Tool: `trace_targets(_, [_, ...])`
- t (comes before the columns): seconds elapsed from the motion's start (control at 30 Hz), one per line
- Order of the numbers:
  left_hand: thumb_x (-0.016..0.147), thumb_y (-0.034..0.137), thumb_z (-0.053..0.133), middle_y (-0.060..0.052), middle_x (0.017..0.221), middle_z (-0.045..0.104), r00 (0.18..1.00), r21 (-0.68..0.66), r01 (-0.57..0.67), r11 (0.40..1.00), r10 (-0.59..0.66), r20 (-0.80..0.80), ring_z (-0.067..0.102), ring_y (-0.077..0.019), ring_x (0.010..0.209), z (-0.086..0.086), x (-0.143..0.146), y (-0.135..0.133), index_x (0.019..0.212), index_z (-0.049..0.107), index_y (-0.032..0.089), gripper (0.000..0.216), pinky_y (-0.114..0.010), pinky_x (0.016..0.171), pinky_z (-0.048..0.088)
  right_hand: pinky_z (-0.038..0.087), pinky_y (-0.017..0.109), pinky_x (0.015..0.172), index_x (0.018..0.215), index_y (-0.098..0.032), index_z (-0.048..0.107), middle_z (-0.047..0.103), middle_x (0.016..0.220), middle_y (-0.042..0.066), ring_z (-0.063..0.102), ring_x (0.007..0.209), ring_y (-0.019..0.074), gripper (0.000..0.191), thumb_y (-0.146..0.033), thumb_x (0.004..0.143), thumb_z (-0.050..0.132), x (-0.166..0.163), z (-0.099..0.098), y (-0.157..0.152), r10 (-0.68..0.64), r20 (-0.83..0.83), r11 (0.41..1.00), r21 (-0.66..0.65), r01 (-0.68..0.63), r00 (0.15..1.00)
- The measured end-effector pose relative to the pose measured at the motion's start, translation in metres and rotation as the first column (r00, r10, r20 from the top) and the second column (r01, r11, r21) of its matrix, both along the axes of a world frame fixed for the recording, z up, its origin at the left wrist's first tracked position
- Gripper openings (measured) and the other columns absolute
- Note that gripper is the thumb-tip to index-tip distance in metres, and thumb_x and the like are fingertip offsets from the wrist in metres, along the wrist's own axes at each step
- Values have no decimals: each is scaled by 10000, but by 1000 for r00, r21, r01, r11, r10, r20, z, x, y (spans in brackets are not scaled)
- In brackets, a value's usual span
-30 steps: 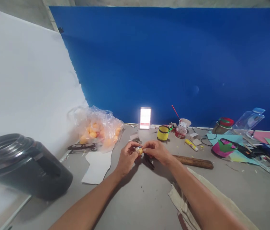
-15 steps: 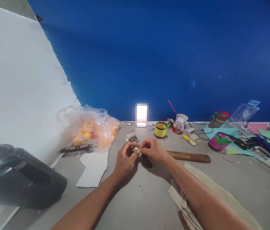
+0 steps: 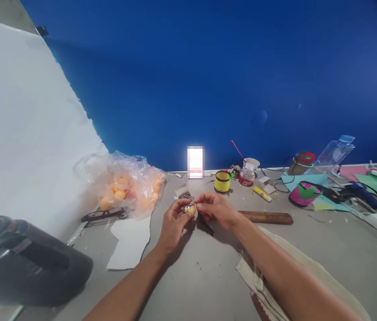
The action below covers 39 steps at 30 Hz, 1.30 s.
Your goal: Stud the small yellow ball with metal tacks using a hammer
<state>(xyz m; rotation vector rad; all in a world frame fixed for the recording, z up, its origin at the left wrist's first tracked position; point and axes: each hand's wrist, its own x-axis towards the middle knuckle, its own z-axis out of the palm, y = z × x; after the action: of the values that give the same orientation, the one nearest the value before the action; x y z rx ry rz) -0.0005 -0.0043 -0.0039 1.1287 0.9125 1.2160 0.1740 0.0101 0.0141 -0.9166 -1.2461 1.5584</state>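
Note:
My left hand [image 3: 174, 223] holds a small ball [image 3: 190, 209] between thumb and fingers. Part of the ball is orange-yellow and part is covered with shiny silver bits. My right hand [image 3: 215, 208] is at the ball's right side, thumb and fingertips pinched together; whatever is between them is too small to make out. Just beyond the ball lies a little heap of small metal pieces [image 3: 185, 195] on white paper. A hammer with a brown wooden handle [image 3: 267, 217] lies under and beside my right hand, its dark head partly hidden.
At left are a clear bag of orange balls [image 3: 121, 189], eyeglasses [image 3: 103, 214], white paper [image 3: 130, 245] and a large dark flask [image 3: 31, 263]. Behind stand a yellow cup [image 3: 222, 182] and a glowing screen [image 3: 195, 161]. Cloth [image 3: 305, 272] lies beneath my right forearm.
My right fingertips have drawn slightly back from the ball, and more of its orange-yellow side shows. My left hand still holds it. The view has shifted a little.

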Motion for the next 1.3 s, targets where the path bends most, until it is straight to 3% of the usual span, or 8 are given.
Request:
trace_targets(0.1, [723,365,833,7,774,657,1000,9,-13,1000,13,-22,573,-109,624,7,1,-3,977,658,185,358,-256,614,481,367,206,500,804,-184,727,637,709,-3,491,567,80,376,-420,591,929,2,-1,1,1,-104,995,-95,-10,995])
trace_targets(0.2, [708,387,837,15,745,649,998,13,-35,999,36,-57,571,-113,620,12,2,-4,958,660,186,366,-253,605,481,369,203,501,773,-181,711,621,675,-17,494,560,78,370,-388,564,936,1,-1,1,-29,-64,994,-103,22,998])
trace_targets(0.37, [722,396,816,17,727,636,989,63,-40,997,49,-138,565,-121,620,7,-1,-2,977,655,187,367,-246,583,446,347,222,493,735,-172,721,622,602,-20,480,521,88,136,-284,692,785,-4,-2,0,-144,305,986,125,110,941])
trace_targets(0.5, [761,404,788,20,704,619,985,68,-28,997,39,-168,559,-124,606,2,-2,0,1002,646,182,357,-249,580,435,374,228,519,728,-174,740,658,650,-7,502,555,97,77,-248,708,731,-4,-3,1,-184,359,972,208,114,915])
trace_targets(0.67, [768,374,789,-3,779,658,989,84,-36,996,47,-140,594,-135,662,-1,-2,2,1035,630,185,364,-257,616,463,361,222,497,806,-175,748,630,644,-21,479,521,82,221,-347,688,823,2,-6,4,-72,132,997,49,67,989])
trace_targets(0.83, [791,375,787,-53,968,709,992,102,-28,994,41,-123,663,-165,813,4,-1,-1,1053,649,185,352,-295,743,537,381,210,525,800,-173,747,697,736,16,530,588,86,329,-356,600,932,3,-6,3,-14,-63,997,-81,9,998])
trace_targets(1.1, [804,347,746,-56,932,719,982,131,-50,990,72,-172,667,-181,827,2,-2,0,1070,664,180,324,-311,771,545,362,205,491,720,-150,731,663,631,1,495,510,66,385,-374,522,973,0,3,-1,5,-63,974,-226,-19,998])
trace_targets(1.3, [792,287,721,-54,924,715,959,229,-85,970,142,-246,642,-175,804,-2,-1,-3,1042,687,186,271,-281,743,509,375,208,494,738,-159,736,639,622,-17,500,524,72,373,-326,510,979,0,-2,1,-7,-104,948,-317,-27,995])
